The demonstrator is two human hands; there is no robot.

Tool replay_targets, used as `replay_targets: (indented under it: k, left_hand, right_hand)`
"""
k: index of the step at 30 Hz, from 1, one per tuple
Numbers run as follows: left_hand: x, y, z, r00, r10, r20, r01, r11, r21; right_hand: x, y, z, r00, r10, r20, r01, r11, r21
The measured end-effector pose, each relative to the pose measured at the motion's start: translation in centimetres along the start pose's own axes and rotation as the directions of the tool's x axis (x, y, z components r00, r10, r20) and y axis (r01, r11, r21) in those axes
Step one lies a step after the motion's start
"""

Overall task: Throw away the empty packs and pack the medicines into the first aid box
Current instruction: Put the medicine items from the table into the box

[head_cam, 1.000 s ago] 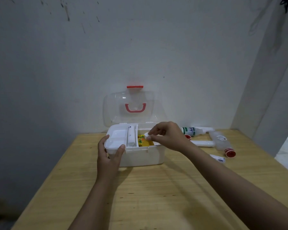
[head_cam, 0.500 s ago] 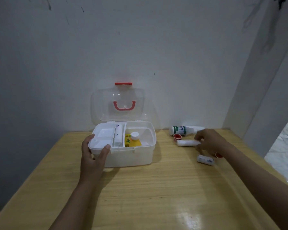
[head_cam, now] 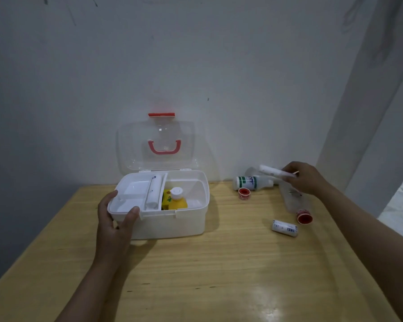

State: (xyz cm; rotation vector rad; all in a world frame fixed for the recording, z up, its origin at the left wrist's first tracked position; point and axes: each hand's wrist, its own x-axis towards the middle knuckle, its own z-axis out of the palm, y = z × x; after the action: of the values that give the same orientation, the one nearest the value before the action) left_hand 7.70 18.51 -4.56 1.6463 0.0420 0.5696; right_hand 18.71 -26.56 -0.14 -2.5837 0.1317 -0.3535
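Observation:
The white first aid box point(head_cam: 172, 225) stands open on the wooden table point(head_cam: 207, 275), its clear lid point(head_cam: 158, 145) upright against the wall. Inside lie a white bandage roll point(head_cam: 154, 191) in the tray and a yellow bottle point(head_cam: 176, 199) with a white cap. My left hand point(head_cam: 116, 225) grips the box's front left corner. My right hand point(head_cam: 305, 178) holds a white bandage roll point(head_cam: 271, 171) lifted above the table at the right. Beneath it lie a green-labelled white bottle point(head_cam: 251, 182), a clear bottle point(head_cam: 293, 201) with a red cap, a small red-capped item point(head_cam: 244, 193) and a short white roll point(head_cam: 284, 227).
The table stands against a pale wall point(head_cam: 196, 66). A white pillar point(head_cam: 363, 135) rises at the back right corner. The table's left edge drops off into dark floor.
My right hand left the box, reached to the items at the right, and has lifted the white bandage roll off the table. The left hand stayed on the box.

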Motion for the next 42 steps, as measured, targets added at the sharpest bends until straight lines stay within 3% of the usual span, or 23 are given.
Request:
replay_targets:
  k: [5,12,24,32,37,42]
  left_hand:
    - [0.0,0.0,0.2,1.0,0.01,0.0,-0.01,1.0,0.011]
    - [0.0,0.5,0.5,1.0,0.018,-0.011,-0.018,0.999,0.028]
    - [0.0,0.3,0.8,0.999,0.018,-0.033,-0.018,1.0,-0.007]
    - [-0.3,0.3,0.7,0.998,0.008,-0.061,-0.012,0.998,-0.056]
    - [-0.4,0.6,0.6,0.998,0.005,-0.068,-0.009,0.999,-0.052]
    - [-0.5,0.9,0.3,0.998,-0.017,-0.059,0.018,1.0,0.011]
  right_hand:
    - [1.2,0.5,1.6,0.996,0.056,0.065,-0.061,0.996,0.069]
    - [2.7,1.0,1.7,0.996,0.091,0.023,-0.093,0.978,0.186]
    - [1.6,0.8,-1.8,0.977,-0.011,-0.213,0.055,0.978,0.201]
    - [-1.1,-6.6,-7.1,0.905,-0.241,-0.352,0.313,0.935,0.164]
    - [-3.3,-13.7,-5.8,0.86,-0.418,-0.291,0.482,0.854,0.197]
    - [-4.1,-18.1,-2.4,0.848,-0.501,-0.175,0.529,0.823,0.207]
